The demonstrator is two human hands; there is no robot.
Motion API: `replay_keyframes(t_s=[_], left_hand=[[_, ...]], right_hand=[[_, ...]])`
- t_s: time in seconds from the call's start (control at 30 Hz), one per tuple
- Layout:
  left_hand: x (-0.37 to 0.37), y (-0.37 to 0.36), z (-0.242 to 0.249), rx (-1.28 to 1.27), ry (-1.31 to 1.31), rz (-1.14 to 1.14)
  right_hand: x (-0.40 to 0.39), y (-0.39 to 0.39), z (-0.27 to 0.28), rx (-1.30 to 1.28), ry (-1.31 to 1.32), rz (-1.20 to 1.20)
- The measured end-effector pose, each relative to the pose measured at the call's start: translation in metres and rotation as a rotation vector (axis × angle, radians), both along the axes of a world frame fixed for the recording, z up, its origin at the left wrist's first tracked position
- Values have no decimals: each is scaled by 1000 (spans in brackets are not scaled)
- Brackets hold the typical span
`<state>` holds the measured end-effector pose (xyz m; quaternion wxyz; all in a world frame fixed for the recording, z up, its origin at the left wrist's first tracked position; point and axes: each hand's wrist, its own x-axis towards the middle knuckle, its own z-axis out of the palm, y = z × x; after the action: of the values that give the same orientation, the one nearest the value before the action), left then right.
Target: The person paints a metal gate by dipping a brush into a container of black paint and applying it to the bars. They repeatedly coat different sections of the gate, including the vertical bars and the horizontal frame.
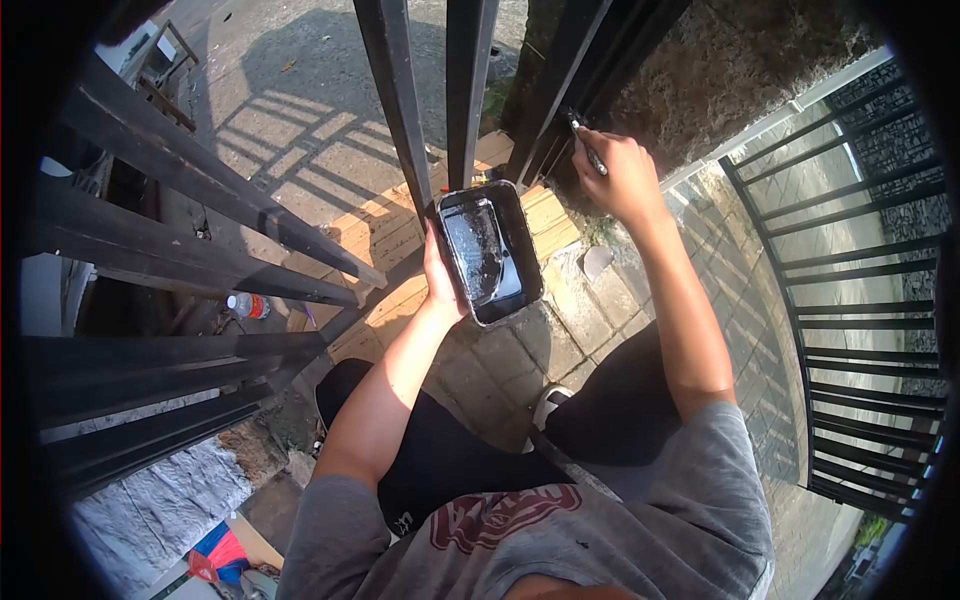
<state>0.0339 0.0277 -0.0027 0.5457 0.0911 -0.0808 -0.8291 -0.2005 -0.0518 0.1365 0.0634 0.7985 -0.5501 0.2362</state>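
Observation:
My left hand [442, 280] is wrapped round the left side of a rectangular container [520, 240], held tilted towards me. Inside it is glossy black paint [485, 250], with a pale reflection across it. Up to the right, my right hand [622, 178] grips a slim paintbrush [590, 150] with a light and dark handle. The brush's far end meets a dark metal gate post [560, 90]; its bristles are hard to make out against the dark surface.
Black gate bars [395, 90] rise in front and to the left. Flattened cardboard [555, 215] covers ground beneath the container. A bottle with a red label [248, 306] lies left beyond the bars. A rough wall [740, 75] and another barred gate [850, 320] stand right.

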Motion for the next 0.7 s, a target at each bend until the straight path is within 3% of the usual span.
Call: replay_keyframes(t_s=[0.03,0.17,0.27,0.4,0.47,0.57,0.67,0.7], left_hand=[[1,0,-2,0,-15,4],[3,2,1,-8,-3,38],[1,9,22,-59,-35,66],[-4,14,22,32,-141,131],[-4,12,16,22,-146,188],[2,12,10,-40,-193,85],[-2,13,13,-6,-223,99],[-2,15,22,-3,-246,122]], right_hand=[[5,7,3,90,71,-34],[30,65,58,110,-268,229],[50,86,65,210,-388,492],[63,91,27,254,13,440],[69,90,14,335,22,464],[80,100,14,380,185,481],[68,95,29,433,-24,466],[60,89,32,342,-190,478]])
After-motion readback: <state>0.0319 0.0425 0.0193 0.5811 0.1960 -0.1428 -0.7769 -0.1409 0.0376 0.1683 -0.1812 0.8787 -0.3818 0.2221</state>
